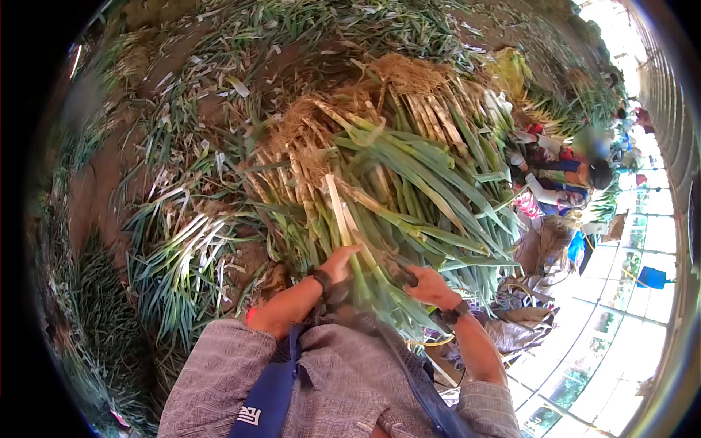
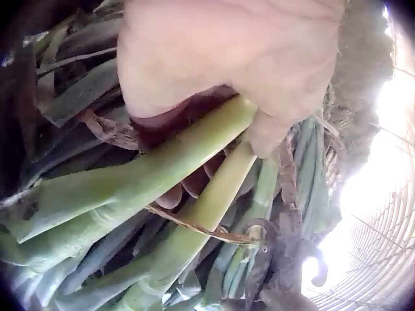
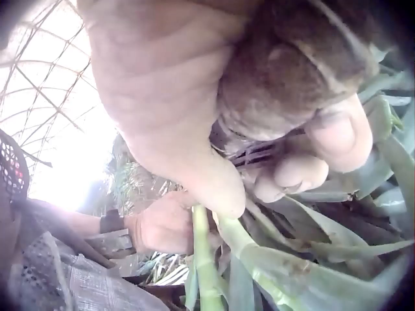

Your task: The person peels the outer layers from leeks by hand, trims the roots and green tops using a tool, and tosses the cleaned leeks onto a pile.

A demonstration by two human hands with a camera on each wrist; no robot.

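Observation:
My left hand [image 1: 338,269] grips two stripped green onions [image 1: 338,212], their white ends pointing away from me. In the left wrist view its thumb crosses the pale stems [image 2: 214,184], with fingertips curled beneath them. My right hand [image 1: 432,287] is closer to the leafy end and holds a dark, brown, lumpy handle-like thing [image 3: 279,84] in its curled fingers; its exact kind I cannot tell. The right thumb [image 3: 217,184] lies right at one green onion's stem [image 3: 237,240] in the right wrist view. Below the hands, the green leaves [image 1: 398,303] hang toward my lap.
A large heap of unstripped green onions [image 1: 431,175] with brown roots [image 1: 409,73] lies directly ahead. Left of it is a bunch of cleaned green onions [image 1: 190,252] on ground littered with leaf scraps. Another person [image 1: 558,175] sits at the right, near the greenhouse wall [image 1: 621,321].

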